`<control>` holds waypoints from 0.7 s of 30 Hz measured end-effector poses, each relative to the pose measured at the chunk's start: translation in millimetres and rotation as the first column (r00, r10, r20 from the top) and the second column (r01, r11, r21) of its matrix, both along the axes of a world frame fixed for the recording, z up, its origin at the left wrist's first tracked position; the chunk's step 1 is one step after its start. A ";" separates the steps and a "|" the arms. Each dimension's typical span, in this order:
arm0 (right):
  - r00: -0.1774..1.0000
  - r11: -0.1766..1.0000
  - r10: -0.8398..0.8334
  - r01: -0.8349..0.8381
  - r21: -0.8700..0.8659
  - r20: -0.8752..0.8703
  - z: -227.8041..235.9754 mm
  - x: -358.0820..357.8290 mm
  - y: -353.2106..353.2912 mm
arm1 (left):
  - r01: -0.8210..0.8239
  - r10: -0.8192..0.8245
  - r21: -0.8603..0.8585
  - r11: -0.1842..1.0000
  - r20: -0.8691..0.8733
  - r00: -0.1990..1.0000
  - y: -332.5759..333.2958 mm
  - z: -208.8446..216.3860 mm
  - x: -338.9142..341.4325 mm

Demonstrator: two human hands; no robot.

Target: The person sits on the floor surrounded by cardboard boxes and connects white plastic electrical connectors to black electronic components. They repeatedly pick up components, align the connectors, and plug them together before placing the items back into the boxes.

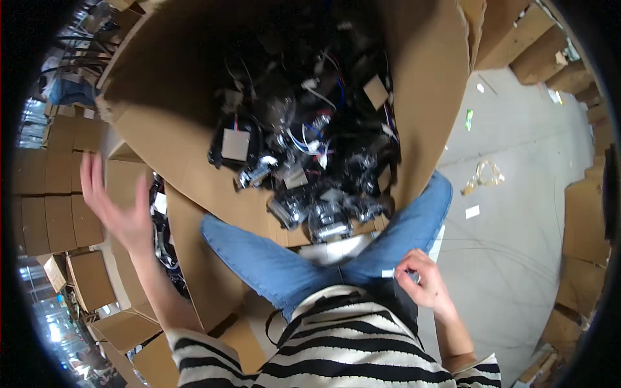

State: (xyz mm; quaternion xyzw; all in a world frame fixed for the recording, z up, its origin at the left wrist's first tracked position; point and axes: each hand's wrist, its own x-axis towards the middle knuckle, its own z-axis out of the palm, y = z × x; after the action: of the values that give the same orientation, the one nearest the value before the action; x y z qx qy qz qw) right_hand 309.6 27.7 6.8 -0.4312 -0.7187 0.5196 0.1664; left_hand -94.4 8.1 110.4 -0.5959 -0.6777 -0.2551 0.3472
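Note:
My left hand (119, 216), slightly blurred, is raised at the left with fingers spread and nothing in it. It is above a narrow opening beside the large box, where black parts (162, 223) in clear wrapping show. At the right, over my thigh, my right hand (424, 279) pinches a small white piece (387, 273) between thumb and fingertips; whether it is a label or a tag I cannot tell. Before my knees a big cardboard box (187, 152) stands open. Inside is a heap of black parts (330, 220) in clear plastic, with thin wires, white connectors and beige squares.
Stacked cardboard boxes (52, 220) stand at the left, and more cartons (585, 223) line the right. On the grey floor (517, 136) lie white paper scraps (473, 211), a green scrap (469, 119) and a crumpled yellowish strip (484, 178).

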 end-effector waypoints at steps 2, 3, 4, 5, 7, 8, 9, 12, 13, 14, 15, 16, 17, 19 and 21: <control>0.999 1.000 -0.028 0.028 -0.001 -0.018 -3.3 1.0 -3.3 | 0.153 -0.136 0.079 0.985 -0.185 0.973 70.4 39.1 11.3; 0.999 1.000 -0.023 0.023 0.006 -0.026 -3.1 0.5 -4.4 | 0.172 -0.145 0.071 0.983 -0.288 0.947 98.7 59.0 13.2; 0.999 1.000 0.004 -0.003 0.026 -0.031 -1.9 -2.1 -5.5 | 0.161 -0.144 0.014 0.987 -0.375 0.916 122.3 72.3 1.8; 0.999 0.998 0.014 -0.012 0.058 -0.038 -1.9 -2.6 -7.9 | 0.154 -0.154 -0.035 0.987 -0.446 0.882 146.5 77.7 -9.9; 1.000 0.998 -0.004 0.005 0.055 -0.028 1.4 -8.4 -13.0 | 0.046 -0.122 -0.273 0.961 -0.269 0.955 179.8 70.7 -27.3; 0.998 0.998 -0.042 0.045 0.051 -0.056 -0.5 -2.9 -17.7 | 0.068 -0.103 -0.275 0.959 -0.112 0.988 194.2 75.9 -19.0; 0.998 0.996 -0.041 0.044 0.072 -0.044 2.2 0.3 -16.4 | 0.096 -0.084 -0.281 0.955 0.055 0.995 204.0 80.2 -14.0; 0.997 0.999 0.009 -0.006 0.046 -0.075 -3.7 -5.7 -26.0 | 0.124 -0.159 -0.401 0.908 -0.055 0.986 195.9 78.4 -34.1; 0.994 1.000 0.006 -0.005 0.007 -0.112 -7.5 -8.5 -25.4 | 0.049 -0.096 -0.473 0.879 -0.076 0.992 187.7 74.7 -26.0; 0.994 1.000 0.016 -0.015 0.006 -0.110 -9.9 -11.1 -20.8 | 0.070 -0.146 -0.472 0.879 -0.124 0.982 177.8 52.5 -16.2; 0.993 1.000 0.031 -0.031 0.003 -0.116 -14.9 -12.6 -20.2 | 0.086 -0.190 -0.472 0.877 -0.177 0.966 163.1 33.0 -6.2; 0.996 1.000 0.032 -0.032 0.002 -0.085 -16.4 -6.9 -28.8 | 0.140 -0.202 -0.443 0.886 -0.097 0.974 138.3 14.9 13.1; 0.998 0.999 0.033 -0.033 0.002 -0.056 -13.1 -1.0 -32.0 | 0.185 -0.211 -0.408 0.894 -0.020 0.977 104.7 -5.2 33.9; 0.997 0.997 0.062 -0.059 0.055 -0.052 -10.4 17.5 -42.5 | 0.242 -0.262 -0.276 0.930 -0.039 0.964 38.7 -22.6 61.2; 0.996 0.995 -0.092 0.092 -0.041 -0.007 -15.4 28.5 -52.7 | 0.282 -0.263 -0.200 0.938 0.117 0.958 13.2 -15.4 59.4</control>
State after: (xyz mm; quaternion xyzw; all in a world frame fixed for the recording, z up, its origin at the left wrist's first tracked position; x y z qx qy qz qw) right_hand 338.1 -25.0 -8.5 -0.4648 -0.6864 0.5279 0.1846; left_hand -35.0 21.3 95.0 -0.7061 -0.6270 -0.2520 0.2118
